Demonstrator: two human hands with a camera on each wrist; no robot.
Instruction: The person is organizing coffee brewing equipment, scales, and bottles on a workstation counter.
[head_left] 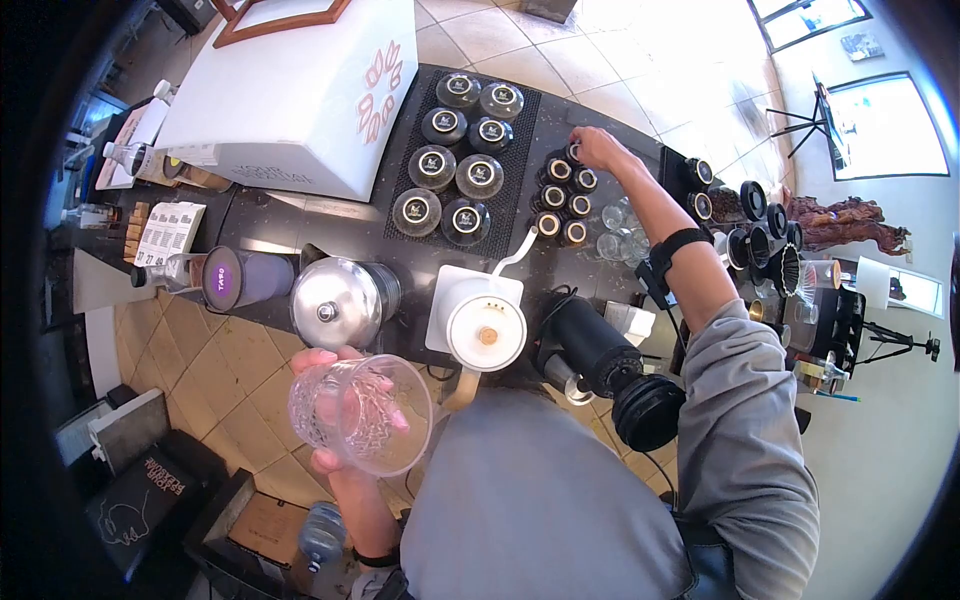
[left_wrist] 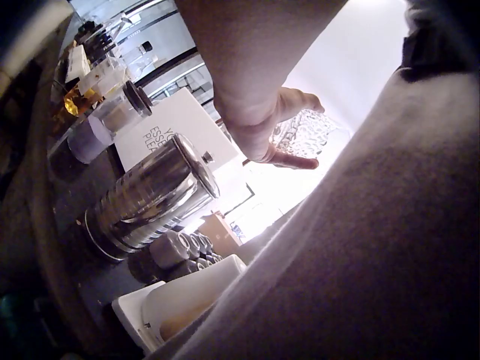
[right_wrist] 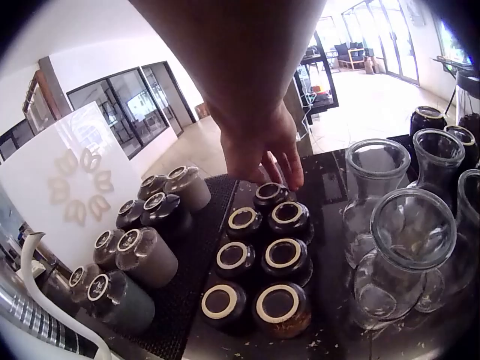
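Note:
My left hand grips a clear textured plastic cup in front of the counter, its fingers round the side; the left wrist view shows the hand and part of the cup against bright light. My right hand reaches to the far end of a group of small dark upturned cups. In the right wrist view the fingers of that hand are at the farthest dark cup, curled over its far side; their contact is partly hidden.
Larger upturned cups stand on a black mat left of the small ones. Glass carafes stand to the right. A white kettle, a steel canister and a black grinder line the near edge, with a white box behind.

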